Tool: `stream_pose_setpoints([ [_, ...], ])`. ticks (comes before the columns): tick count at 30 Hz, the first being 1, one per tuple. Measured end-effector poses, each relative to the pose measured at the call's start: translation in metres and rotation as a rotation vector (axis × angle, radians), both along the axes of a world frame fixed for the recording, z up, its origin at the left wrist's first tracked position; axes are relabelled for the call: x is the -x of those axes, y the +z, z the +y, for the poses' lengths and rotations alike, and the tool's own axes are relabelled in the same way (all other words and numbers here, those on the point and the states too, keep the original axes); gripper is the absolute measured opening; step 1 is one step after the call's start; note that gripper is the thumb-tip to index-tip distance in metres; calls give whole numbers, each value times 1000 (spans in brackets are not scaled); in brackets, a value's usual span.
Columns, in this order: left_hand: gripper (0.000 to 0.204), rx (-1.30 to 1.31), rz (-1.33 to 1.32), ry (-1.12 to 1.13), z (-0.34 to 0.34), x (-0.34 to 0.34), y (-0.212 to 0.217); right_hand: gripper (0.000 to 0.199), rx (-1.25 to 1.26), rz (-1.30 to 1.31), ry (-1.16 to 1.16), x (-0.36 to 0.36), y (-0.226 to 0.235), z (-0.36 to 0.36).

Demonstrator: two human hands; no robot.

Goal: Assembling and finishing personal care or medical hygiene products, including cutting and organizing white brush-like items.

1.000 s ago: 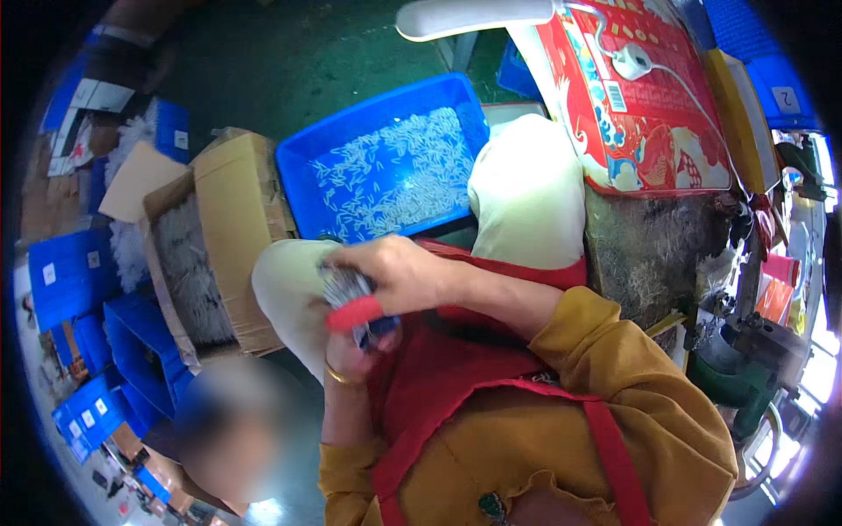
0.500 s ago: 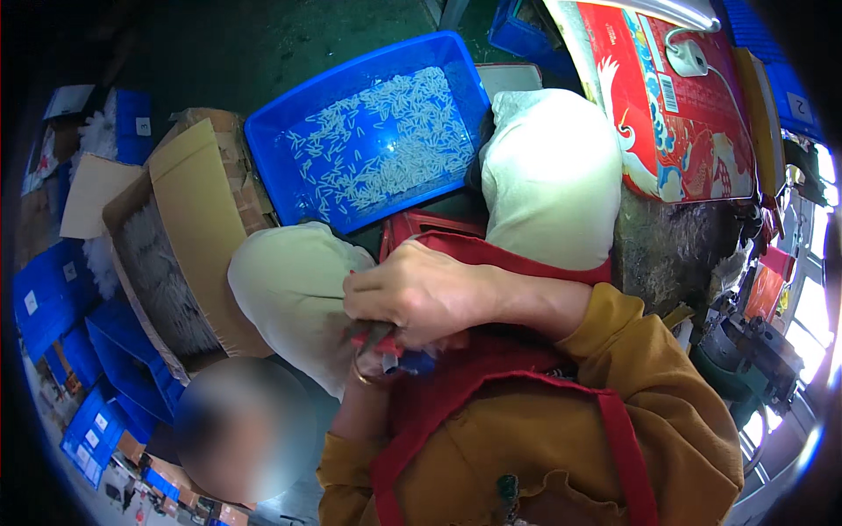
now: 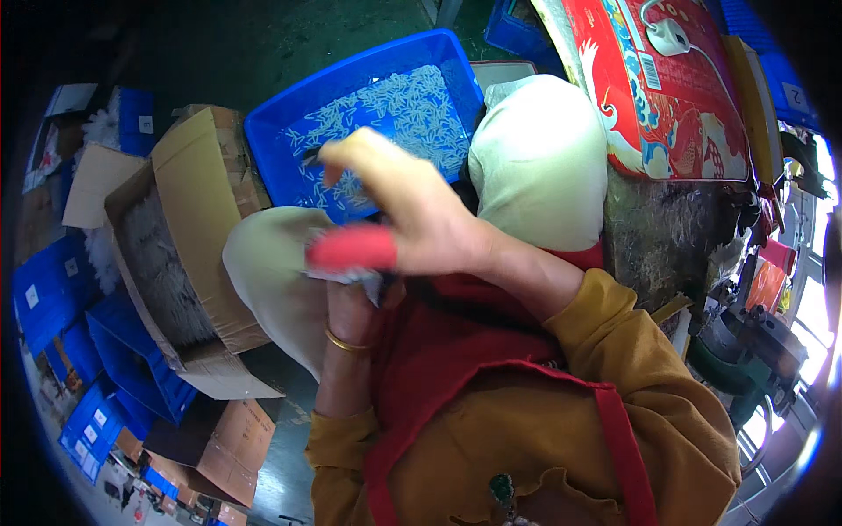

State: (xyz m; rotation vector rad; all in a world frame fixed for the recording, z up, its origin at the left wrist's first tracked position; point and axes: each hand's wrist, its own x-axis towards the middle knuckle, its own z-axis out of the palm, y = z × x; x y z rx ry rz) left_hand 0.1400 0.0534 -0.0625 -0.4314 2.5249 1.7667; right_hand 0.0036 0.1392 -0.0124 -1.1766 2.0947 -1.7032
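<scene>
My right hand (image 3: 425,215) reaches across my lap toward the blue bin, blurred by motion. Its thumb and fingers are spread wide apart, and a red cover (image 3: 355,249) sits on the thumb. Something dark shows at the tip of the index finger. Beneath it is my left hand (image 3: 353,302), with a gold bracelet at the wrist; its fingers are mostly hidden. A greyish-white bit (image 3: 355,275) lies between the hands, too blurred to name. Past my knees stands the blue plastic bin (image 3: 263,145), holding many small whitish slender pieces (image 3: 421,105).
To the left, an open cardboard box (image 3: 197,228) holds many thin whitish pieces. Blue crates (image 3: 132,359) and another cardboard box (image 3: 232,451) stand beyond it. At right, a red patterned board (image 3: 671,114) carries a white power strip (image 3: 668,38), with a green machine (image 3: 745,355) farther back.
My right hand has lifted away from my left hand and moved up toward the blue bin, its fingers spreading. The blurred head at lower left has left the view, uncovering a cardboard box.
</scene>
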Motion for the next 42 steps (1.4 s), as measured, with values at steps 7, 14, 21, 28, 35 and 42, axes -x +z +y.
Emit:
stream_pose_setpoints([
  [7,17,-1238,-91,403,-21,5,0,18,-91,-403,146,-19,-29,2],
  [14,23,-1161,127,431,-19,23,-12,15,-56,-624,-124,-18,-51,-16],
  [21,21,-878,194,461,-24,26,-16,15,196,-1310,111,-13,-33,-11],
  [28,22,-855,175,398,-19,22,-4,11,158,-1255,95,-15,-24,-4],
  [35,20,-746,339,707,-17,32,-18,7,110,-372,39,-24,-33,-8],
  [42,19,-1130,138,365,-19,23,-10,7,12,71,107,-25,-27,-1],
])
